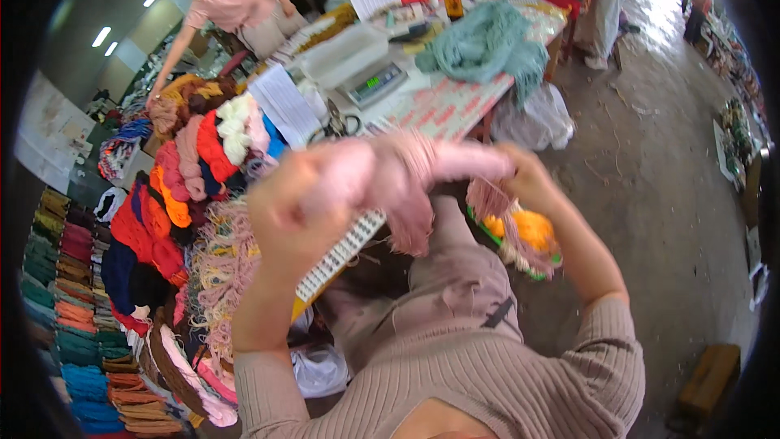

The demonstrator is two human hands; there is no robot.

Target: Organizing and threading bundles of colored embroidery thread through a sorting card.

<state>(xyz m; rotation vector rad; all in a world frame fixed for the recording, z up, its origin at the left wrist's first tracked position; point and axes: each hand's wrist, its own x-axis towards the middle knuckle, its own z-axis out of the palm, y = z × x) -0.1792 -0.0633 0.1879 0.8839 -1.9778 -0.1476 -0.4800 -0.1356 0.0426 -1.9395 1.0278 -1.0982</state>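
A skein of pale pink yarn (406, 158) stretches between my two hands above my lap, with darker pink cut ends hanging from it. My left hand (294, 199), blurred by motion, is closed round the skein's left end. At the other end, my right hand (526, 177) is closed on the yarn, and a small tuft dangles beneath it. Behind the skein is the near edge of the table (443, 106). Below my right hand, a green-rimmed basket (546, 272) holds orange-yellow and pale yarn.
Red and many-coloured yarn skeins (146, 223) are heaped on my left, beside loose pink strands (223, 272). The table bears a digital scale (375, 84), scissors (341, 122), a clear plastic tub (341, 57) and teal yarn (487, 45). A co-worker (236, 0) reaches toward the far-left yarn.
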